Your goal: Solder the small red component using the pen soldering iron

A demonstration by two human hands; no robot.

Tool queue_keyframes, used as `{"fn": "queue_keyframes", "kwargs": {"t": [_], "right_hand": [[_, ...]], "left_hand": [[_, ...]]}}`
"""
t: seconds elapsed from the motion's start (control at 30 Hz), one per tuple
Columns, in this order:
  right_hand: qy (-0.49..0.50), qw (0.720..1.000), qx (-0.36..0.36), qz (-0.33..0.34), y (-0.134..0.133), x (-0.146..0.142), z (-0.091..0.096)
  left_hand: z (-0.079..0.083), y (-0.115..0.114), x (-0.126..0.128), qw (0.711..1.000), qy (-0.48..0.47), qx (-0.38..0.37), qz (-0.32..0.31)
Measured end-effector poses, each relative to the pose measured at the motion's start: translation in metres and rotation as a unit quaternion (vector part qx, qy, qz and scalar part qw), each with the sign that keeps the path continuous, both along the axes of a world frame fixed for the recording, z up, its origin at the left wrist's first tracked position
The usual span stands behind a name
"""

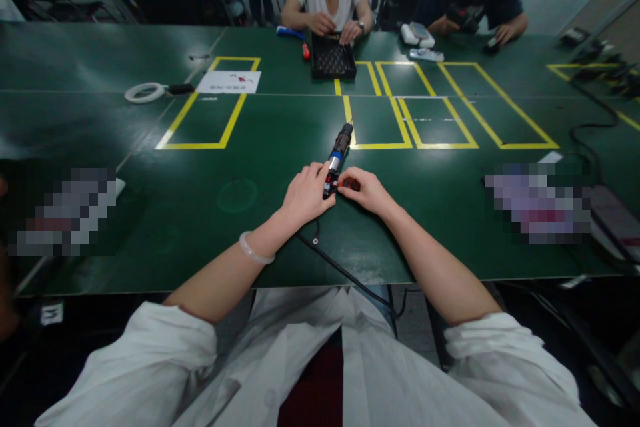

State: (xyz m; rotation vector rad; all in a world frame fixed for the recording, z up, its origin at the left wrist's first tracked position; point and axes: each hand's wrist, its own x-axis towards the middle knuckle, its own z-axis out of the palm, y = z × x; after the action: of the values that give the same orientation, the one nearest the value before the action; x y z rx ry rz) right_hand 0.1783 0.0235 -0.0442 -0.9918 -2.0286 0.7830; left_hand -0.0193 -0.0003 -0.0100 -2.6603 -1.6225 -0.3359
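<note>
A slim black power tool (341, 140) with a blue and silver band and a thin tip lies on the green table, pointing away from me. My left hand (309, 193) is closed around its near end, where small red and black parts show. My right hand (369, 191) pinches a small red-and-black handled tool (353, 184) close to that end; the fingers hide much of it. A black cord (340, 269) runs toward the table's front edge. By my left wrist lies a thin black lead with a ring terminal (315, 240).
Yellow tape outlines (370, 146) mark the green table (270, 247). A white sheet (230, 82) and a coiled white cable (145, 93) lie at the far left. Across from me a person works over a black tray (333, 73). Blurred items (540, 203) lie on the right.
</note>
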Motion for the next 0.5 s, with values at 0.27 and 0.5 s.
{"fn": "queue_keyframes", "kwargs": {"t": [0.27,0.5], "right_hand": [[0.0,1.0,0.02,0.004,0.0034,0.0046,0.001],[0.037,0.998,-0.053,-0.02,0.003,-0.0007,-0.0017]], "left_hand": [[0.0001,0.0001,0.0006,1.0,0.006,0.0,0.005],[-0.0011,-0.0013,0.0026,1.0,0.014,0.001,0.007]]}}
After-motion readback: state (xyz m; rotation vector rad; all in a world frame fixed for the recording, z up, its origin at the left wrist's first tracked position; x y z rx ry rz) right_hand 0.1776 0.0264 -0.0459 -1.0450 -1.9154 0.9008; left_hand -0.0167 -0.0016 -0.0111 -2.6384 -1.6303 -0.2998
